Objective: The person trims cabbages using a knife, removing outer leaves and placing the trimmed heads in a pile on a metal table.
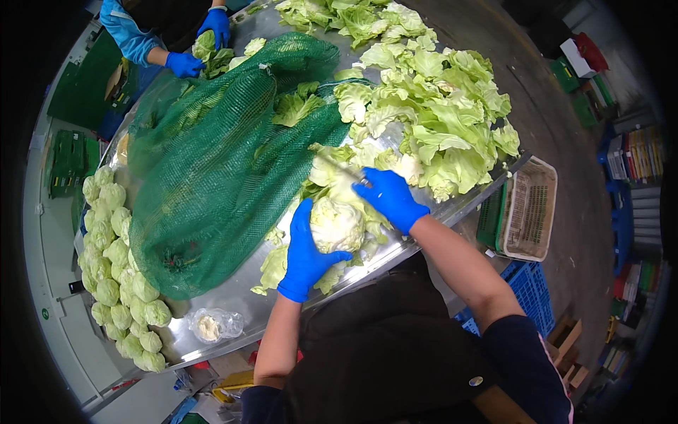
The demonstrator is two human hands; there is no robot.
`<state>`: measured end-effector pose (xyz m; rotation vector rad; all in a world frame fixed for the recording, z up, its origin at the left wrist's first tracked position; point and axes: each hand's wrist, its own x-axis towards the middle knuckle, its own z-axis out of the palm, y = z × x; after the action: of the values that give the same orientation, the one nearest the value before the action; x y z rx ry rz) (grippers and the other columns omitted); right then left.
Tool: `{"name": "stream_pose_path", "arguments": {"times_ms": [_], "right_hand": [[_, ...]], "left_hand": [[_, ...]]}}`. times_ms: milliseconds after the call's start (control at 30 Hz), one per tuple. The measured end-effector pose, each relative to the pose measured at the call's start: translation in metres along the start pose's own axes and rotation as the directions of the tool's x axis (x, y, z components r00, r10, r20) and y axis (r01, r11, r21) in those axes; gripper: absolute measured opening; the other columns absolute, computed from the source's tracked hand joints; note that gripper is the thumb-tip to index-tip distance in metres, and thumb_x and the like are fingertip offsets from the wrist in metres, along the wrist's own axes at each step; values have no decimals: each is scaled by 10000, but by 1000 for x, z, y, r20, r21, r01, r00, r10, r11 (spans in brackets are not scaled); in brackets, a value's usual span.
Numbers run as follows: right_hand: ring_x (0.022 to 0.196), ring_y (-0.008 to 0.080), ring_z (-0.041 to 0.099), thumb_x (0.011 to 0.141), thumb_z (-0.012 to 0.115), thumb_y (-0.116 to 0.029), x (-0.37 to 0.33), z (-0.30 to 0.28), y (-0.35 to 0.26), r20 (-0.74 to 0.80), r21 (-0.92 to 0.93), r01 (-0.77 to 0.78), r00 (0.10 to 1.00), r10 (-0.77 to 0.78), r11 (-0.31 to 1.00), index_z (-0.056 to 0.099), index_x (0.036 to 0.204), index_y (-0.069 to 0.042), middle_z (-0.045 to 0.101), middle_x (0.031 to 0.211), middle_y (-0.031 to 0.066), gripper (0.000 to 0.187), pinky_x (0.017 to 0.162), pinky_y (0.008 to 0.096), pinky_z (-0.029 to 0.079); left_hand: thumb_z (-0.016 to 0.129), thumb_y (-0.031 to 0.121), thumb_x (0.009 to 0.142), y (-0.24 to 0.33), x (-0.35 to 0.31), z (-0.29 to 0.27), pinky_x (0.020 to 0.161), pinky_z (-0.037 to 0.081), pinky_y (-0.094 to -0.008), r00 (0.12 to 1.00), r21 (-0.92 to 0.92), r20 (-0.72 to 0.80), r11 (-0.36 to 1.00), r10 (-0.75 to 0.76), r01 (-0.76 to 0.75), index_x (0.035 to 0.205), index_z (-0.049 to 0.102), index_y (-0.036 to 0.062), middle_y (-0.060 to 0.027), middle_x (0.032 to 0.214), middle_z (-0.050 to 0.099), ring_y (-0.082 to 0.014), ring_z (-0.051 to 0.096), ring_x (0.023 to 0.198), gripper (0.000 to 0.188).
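Observation:
A pale green cabbage head (337, 225) rests on loose leaves near the front edge of the metal table. My left hand (308, 256), in a blue glove, cups its left and near sides with thumb and fingers spread round it. Just beyond the cabbage on the right, my gloved right hand (393, 199) is closed round a knife (342, 169). The knife's blade points to the far left and is blurred; its handle is hidden in my fist. Loose cabbage leaves (272, 272) lie under and around the head.
A green mesh sack (212, 184) with cabbages covers the table's middle. Trimmed cabbages (116, 272) are piled at left, near a clear plastic bag (215, 325). A leaf heap (445, 120) fills the far right. Crates (530, 208) stand beyond the right edge. Across the table, a co-worker's gloved hands (215, 27) handle a cabbage.

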<state>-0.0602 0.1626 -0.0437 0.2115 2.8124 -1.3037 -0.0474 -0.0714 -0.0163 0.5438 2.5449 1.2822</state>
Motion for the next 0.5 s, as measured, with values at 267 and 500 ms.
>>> {"name": "stream_pose_path", "arguments": {"times_ms": [267, 500], "right_hand": [[952, 305, 648, 841, 657, -433, -17, -19, -37, -46, 61, 317, 948, -314, 947, 455, 1371, -155, 627, 1176, 149, 632, 813, 379, 519], [905, 271, 653, 839, 658, -476, -20, -2, -17, 138, 364, -62, 990, 11, 929, 611, 1207, -82, 680, 1013, 156, 541, 799, 360, 499]], "left_hand": [[897, 202, 449, 4, 7, -12, 1128, 272, -443, 985, -25, 118, 992, 127, -125, 1439, 324, 71, -182, 1421, 376, -367, 300, 1358, 1152], [871, 365, 610, 20, -7, 26, 1131, 228, -469, 986, -33, -164, 999, -23, 17, 1460, 159, -36, -262, 1482, 231, -387, 233, 1388, 1179]]}}
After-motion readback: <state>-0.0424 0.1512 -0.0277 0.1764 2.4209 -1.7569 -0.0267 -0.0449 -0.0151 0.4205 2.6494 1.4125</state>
